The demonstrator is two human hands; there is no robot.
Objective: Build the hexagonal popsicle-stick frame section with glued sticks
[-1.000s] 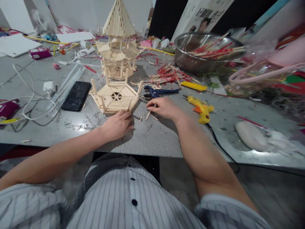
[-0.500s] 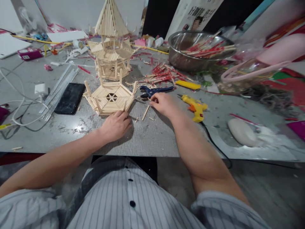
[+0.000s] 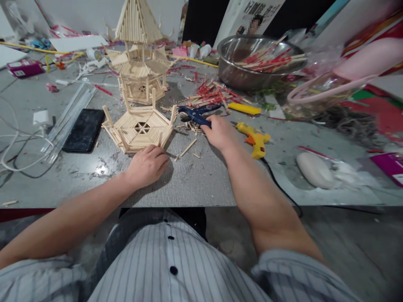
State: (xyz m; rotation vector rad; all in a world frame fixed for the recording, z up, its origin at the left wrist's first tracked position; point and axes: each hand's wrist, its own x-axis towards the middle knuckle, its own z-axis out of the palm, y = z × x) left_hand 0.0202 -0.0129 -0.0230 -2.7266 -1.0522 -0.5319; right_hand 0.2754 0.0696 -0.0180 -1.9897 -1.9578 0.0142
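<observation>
Blue pliers [image 3: 194,114] point left, long axis crosswise, right hand [image 3: 221,133] fingers grasping one handle [image 3: 203,121]; left hand [image 3: 147,165] at the stick base [image 3: 126,126], its grip unclear.

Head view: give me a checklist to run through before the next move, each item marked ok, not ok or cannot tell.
1. Right hand on the dark blue two-handled pliers: ok, at one handle.
2. Both handles inside that hand: not ok, one stays outside.
3. Left hand firmly holding the hexagonal pale wooden stick frame: cannot tell; it is at the near edge.
4. Yellow plastic glue gun apart from both hands: ok.
5. Glue gun cool: cannot tell.
</observation>
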